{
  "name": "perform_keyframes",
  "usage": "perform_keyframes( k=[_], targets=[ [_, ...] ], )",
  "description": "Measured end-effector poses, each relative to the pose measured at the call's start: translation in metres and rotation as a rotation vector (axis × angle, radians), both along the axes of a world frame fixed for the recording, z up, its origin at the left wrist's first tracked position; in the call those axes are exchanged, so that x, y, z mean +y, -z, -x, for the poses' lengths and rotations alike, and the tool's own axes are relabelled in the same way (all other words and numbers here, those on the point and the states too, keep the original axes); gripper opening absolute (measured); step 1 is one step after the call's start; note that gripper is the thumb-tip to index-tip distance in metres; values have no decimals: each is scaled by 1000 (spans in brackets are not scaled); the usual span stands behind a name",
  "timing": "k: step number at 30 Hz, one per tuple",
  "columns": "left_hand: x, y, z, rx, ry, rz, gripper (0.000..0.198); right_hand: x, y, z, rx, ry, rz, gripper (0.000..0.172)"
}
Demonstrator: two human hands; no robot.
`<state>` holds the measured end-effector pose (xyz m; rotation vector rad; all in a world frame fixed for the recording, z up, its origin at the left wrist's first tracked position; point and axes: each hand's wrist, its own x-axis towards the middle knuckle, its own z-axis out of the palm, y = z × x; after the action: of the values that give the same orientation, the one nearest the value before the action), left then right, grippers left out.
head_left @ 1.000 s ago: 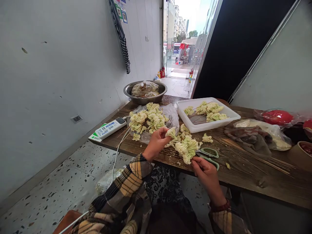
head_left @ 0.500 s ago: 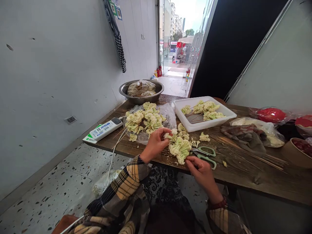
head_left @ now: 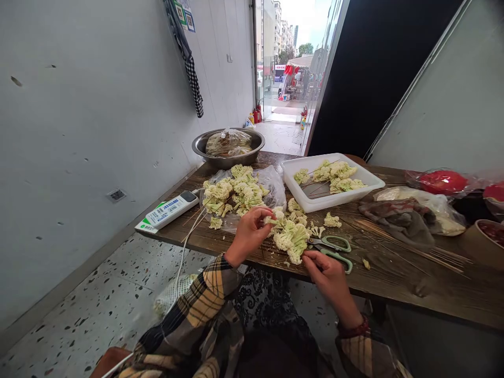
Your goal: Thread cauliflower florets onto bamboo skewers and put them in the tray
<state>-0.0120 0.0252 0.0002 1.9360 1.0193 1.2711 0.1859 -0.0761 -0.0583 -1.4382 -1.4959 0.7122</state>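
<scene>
My left hand [head_left: 247, 233] is closed in a pinch on a cauliflower floret [head_left: 274, 214] at the near edge of the wooden table [head_left: 401, 268]. My right hand [head_left: 326, 272] is closed on the lower end of a skewer of cauliflower florets [head_left: 292, 237], which lies between both hands. Green-handled scissors [head_left: 334, 247] lie just right of the florets, beside my right hand. A heap of loose cauliflower [head_left: 234, 191] sits on a plastic bag beyond my left hand. A white tray [head_left: 311, 200] behind holds finished cauliflower skewers [head_left: 339, 176].
A steel basin [head_left: 226, 152] with a bagged item stands at the table's far left end. A white and green box [head_left: 165, 211] with a cable lies at the left edge. Bamboo skewers [head_left: 417, 251], a rag [head_left: 401, 220] and red-topped containers [head_left: 440, 181] lie to the right.
Both hands and the cauliflower skewer have come down closer to the table edge and nearer each other. The left hand still pinches a floret.
</scene>
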Motion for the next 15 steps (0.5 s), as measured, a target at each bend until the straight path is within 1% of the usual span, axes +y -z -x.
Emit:
perform_keyframes(
  k=[4, 6, 9, 11, 15],
  targets=[
    [2, 2, 2, 103, -75, -46, 17, -2, 1, -2, -4, -14, -23, 25],
    [2, 3, 3, 86, -96, -40, 16, -5, 3, -4, 57, 3, -22, 24],
    [-1, 2, 1, 4, -50, -5, 10, -8, 1, -3, 227, 67, 1, 21],
    [-6, -2, -3, -29, -17, 9, 9, -6, -6, 1, 357, 111, 16, 21],
    [-19, -13, -14, -8, 3, -6, 8, 7, -29, 13, 576, 148, 1, 22]
  ],
)
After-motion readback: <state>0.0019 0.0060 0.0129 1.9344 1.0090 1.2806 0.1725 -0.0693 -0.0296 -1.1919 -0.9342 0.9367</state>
